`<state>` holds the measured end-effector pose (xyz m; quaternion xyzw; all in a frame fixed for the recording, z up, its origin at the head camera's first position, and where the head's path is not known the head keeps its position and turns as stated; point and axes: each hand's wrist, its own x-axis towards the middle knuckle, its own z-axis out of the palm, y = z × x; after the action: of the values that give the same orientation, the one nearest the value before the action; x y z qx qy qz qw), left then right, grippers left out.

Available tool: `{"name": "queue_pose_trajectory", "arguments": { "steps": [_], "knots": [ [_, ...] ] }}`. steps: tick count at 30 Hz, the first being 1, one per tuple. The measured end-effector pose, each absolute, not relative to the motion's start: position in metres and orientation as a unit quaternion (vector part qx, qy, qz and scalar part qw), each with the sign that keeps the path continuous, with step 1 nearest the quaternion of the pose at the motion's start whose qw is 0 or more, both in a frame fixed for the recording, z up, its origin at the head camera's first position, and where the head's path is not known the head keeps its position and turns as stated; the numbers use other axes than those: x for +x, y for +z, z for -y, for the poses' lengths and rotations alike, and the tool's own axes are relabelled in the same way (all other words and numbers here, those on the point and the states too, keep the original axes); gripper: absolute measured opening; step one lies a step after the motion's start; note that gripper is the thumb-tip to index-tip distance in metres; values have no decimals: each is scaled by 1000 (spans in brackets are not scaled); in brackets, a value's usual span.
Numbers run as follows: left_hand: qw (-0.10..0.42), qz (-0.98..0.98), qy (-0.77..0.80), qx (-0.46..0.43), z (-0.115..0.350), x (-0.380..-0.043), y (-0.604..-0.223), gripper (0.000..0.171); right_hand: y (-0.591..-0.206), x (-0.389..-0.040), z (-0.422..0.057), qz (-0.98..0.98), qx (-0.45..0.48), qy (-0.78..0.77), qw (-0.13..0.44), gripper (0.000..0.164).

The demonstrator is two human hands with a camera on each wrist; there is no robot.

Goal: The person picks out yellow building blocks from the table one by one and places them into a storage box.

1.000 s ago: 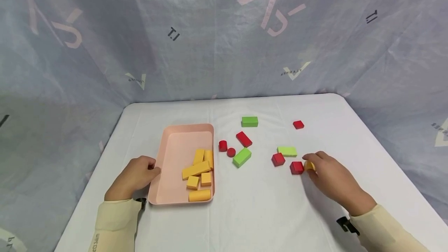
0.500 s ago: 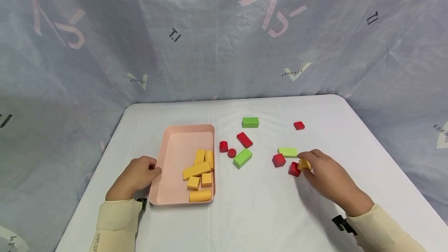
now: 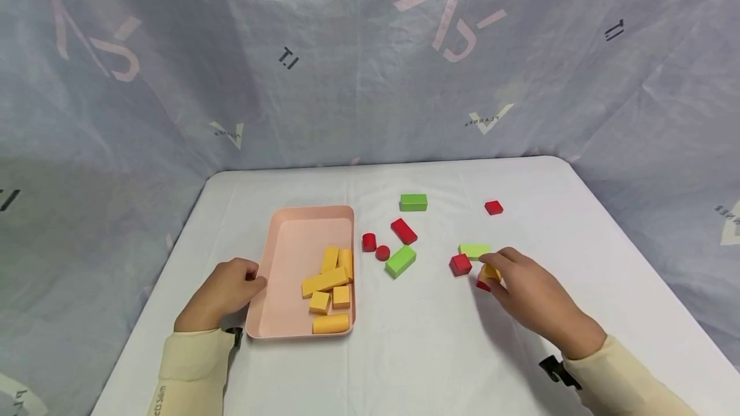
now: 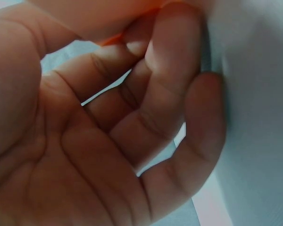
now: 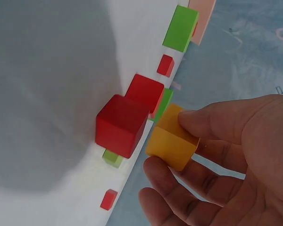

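My right hand (image 3: 534, 297) pinches a yellow cube (image 5: 172, 141) between thumb and fingers, raised a little off the table. Right by it lies a red cube (image 5: 122, 125), partly hidden behind the yellow one in the head view. Another red cube (image 3: 460, 265) and a light green block (image 3: 474, 251) lie just left of that hand. At the left, my left hand (image 3: 225, 291) has curled fingers and holds the left edge of a pink tray (image 3: 289, 214). Yellow blocks (image 3: 325, 282) of several shapes are gathered in the tray's right part.
Between tray and right hand lie a red cylinder (image 3: 369, 242), a red round piece (image 3: 383, 253), a red block (image 3: 403, 231) and a green block (image 3: 400, 260). Farther back are another green block (image 3: 413, 203) and a small red piece (image 3: 494, 207). A white cloth covers the table (image 3: 416, 352).
My right hand has lifted the yellow cube from beside the red cube and carried it slightly left, over that red cube. The left hand and tray have stayed put.
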<state>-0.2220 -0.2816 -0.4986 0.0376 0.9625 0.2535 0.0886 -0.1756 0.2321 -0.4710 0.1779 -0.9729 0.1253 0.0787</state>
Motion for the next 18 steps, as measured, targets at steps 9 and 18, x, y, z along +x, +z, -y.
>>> {"name": "queue_pose_trajectory", "arguments": {
  "steps": [9,18],
  "knots": [
    [83,-963,251,45,282,-224,-497,21,-472,-178,-214,966,204,136,84,42],
    [77,-964,251,46,283,-223,-501,22,-468,-181,-194,952,245,142,114,36]
  ]
}}
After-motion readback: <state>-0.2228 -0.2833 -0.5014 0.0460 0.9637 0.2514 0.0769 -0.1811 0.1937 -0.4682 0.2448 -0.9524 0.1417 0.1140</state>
